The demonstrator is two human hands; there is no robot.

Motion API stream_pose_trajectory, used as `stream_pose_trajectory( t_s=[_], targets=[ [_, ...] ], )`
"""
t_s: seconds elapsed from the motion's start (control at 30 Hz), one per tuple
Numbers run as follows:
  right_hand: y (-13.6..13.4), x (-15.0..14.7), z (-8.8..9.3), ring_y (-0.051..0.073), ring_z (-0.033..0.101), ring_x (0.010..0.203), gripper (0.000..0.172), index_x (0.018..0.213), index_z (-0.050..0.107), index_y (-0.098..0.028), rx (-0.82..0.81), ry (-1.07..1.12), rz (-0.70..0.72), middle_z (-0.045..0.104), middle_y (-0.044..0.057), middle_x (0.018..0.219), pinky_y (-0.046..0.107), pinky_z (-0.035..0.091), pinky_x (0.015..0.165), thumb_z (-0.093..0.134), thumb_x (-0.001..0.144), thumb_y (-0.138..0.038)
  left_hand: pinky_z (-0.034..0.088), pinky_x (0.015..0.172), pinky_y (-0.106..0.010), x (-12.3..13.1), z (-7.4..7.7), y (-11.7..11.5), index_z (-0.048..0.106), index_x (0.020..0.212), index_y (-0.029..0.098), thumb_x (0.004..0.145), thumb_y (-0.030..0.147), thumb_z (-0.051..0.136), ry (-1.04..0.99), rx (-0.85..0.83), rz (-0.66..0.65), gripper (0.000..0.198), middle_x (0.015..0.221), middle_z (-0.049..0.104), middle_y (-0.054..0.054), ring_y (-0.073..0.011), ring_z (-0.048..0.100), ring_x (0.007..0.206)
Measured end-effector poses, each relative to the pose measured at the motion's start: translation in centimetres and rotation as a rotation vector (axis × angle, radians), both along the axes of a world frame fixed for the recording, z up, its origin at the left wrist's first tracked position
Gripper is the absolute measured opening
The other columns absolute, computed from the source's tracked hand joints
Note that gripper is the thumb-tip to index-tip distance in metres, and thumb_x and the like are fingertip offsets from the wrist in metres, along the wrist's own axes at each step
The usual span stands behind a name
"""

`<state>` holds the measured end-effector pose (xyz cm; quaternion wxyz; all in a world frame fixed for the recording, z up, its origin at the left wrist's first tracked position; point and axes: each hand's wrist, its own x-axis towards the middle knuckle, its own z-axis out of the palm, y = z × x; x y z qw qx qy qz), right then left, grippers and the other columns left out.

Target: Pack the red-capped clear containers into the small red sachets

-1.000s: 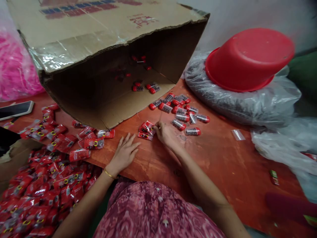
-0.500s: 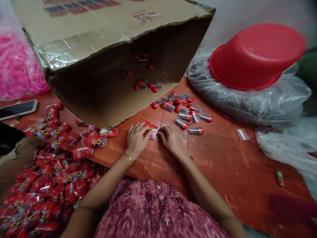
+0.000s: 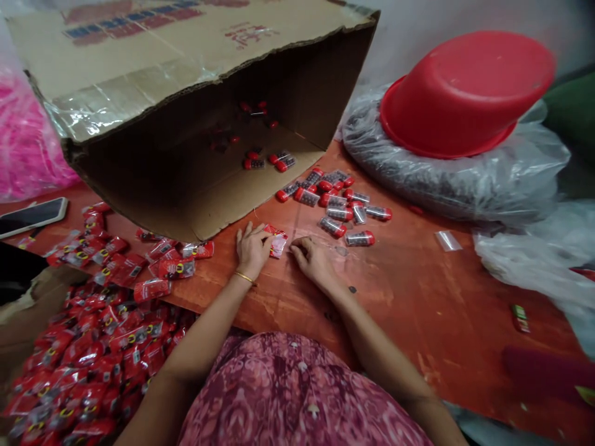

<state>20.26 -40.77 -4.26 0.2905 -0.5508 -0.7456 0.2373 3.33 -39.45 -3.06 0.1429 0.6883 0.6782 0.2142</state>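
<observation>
My left hand (image 3: 252, 253) rests on the table with its thumb and fingers holding down a small red packet (image 3: 277, 243), whose right end looks clear and pinkish. Just right of the packet, and a little apart from it, is my right hand (image 3: 313, 261), thumb and fingertips pinched together; whether something tiny is between them I cannot make out. Beyond my right hand lies a loose group of small clear tubes with red caps (image 3: 338, 213) and dark contents. Finished-looking red packets (image 3: 174, 268) of the same kind lie to the left of my left hand.
An open cardboard box (image 3: 195, 210) on its side holds several more tubes. A heap of red packets (image 3: 93, 365) fills the lower left. A phone (image 3: 32, 217) lies at the left edge. At right, a red tub (image 3: 465, 93) sits upside down on a plastic bag (image 3: 446, 179).
My right hand's fingertips have drawn slightly away from the packet's right edge. The left hand stays on the packet, showing more of it. The whole view has shifted a little.
</observation>
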Motion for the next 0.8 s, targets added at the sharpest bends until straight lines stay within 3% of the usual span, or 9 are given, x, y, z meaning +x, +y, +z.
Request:
stream_pose_trajectory(
  t_s=[0.13,0.23,0.4,0.5,0.57,0.63,0.8],
  targets=[
    [0.2,-0.8,0.5,0.018,0.056,0.072,0.027,0.089,0.06,-0.014,-0.052,0.258,-0.105,0.064,0.009,0.085,0.029,0.044,0.066,0.046,0.085,-0.037,0.027,0.104,-0.052,-0.3,0.6,-0.3,0.073,0.084,0.022,0.08,0.031,0.057,-0.116,0.084,0.071,0.018,0.126,0.057,-0.01,-0.031,0.044,0.126],
    [0.6,-2.1,1.1,0.015,0.055,0.068,0.034,0.089,0.058,-0.016,-0.167,0.523,-0.099,0.063,0.005,0.081,0.027,0.043,0.062,0.051,0.079,-0.047,0.027,0.105,-0.051,0.0,1.8,-1.1,0.073,0.084,0.023,0.078,0.029,0.059,-0.211,0.155,0.066,0.016,0.128,0.056,-0.01,-0.0298,0.044,0.125],
    [0.8,-3.2,2.1,0.01,0.043,0.054,0.035,0.064,0.053,-0.018,-0.219,0.788,-0.077,0.048,-0.003,0.057,0.023,0.036,0.053,0.053,0.075,-0.051,0.029,0.105,-0.045,1.0,3.1,-2.4,0.07,0.092,0.02,0.076,0.032,0.062,-0.412,0.218,0.081,0.021,0.127,0.057,-0.012,-0.027,0.047,0.123],
    [0.4,-2.8,2.4,0.009,0.036,0.05,0.036,0.057,0.045,-0.019,-0.116,0.771,-0.165,0.04,-0.005,0.052,0.022,0.03,0.049,0.049,0.078,-0.047,0.045,0.085,-0.035,1.4,3.1,-3.2,0.068,0.091,0.016,0.075,0.048,0.059,-0.72,-0.037,0.142,0.036,0.105,0.068,-0.013,-0.0246,0.061,0.101],
    [0.1,-2.6,2.4,0.008,0.033,0.049,0.037,0.053,0.039,-0.02,-0.037,0.717,-0.234,0.035,-0.006,0.05,0.022,0.027,0.048,0.046,0.081,-0.044,0.047,0.067,-0.028,2.1,3.1,-3.6,0.068,0.083,0.015,0.072,0.057,0.057,-0.969,-0.335,0.132,0.045,0.088,0.071,-0.011,-0.0216,0.065,0.082],
    [-0.3,-2.6,2.2,0.009,0.032,0.049,0.038,0.052,0.036,-0.021,0.031,0.649,-0.282,0.033,-0.006,0.05,0.023,0.026,0.048,0.044,0.083,-0.04,0.045,0.059,-0.024,2.9,3.3,-3.9,0.067,0.078,0.014,0.066,0.059,0.063,-1.211,-0.506,0.146,0.047,0.08,0.071,-0.009,-0.0181,0.065,0.073],
    [-1.0,-2.7,1.9,0.011,0.04,0.053,0.033,0.058,0.043,-0.02,0.052,0.533,-0.212,0.041,-0.003,0.055,0.023,0.033,0.052,0.039,0.086,-0.038,0.045,0.06,-0.021,4.6,3.6,-3.4,0.065,0.073,0.015,0.048,0.042,0.081,-1.564,-0.426,0.32,0.04,0.07,0.069,-0.002,-0.0106,0.061,0.062]
  ],
)
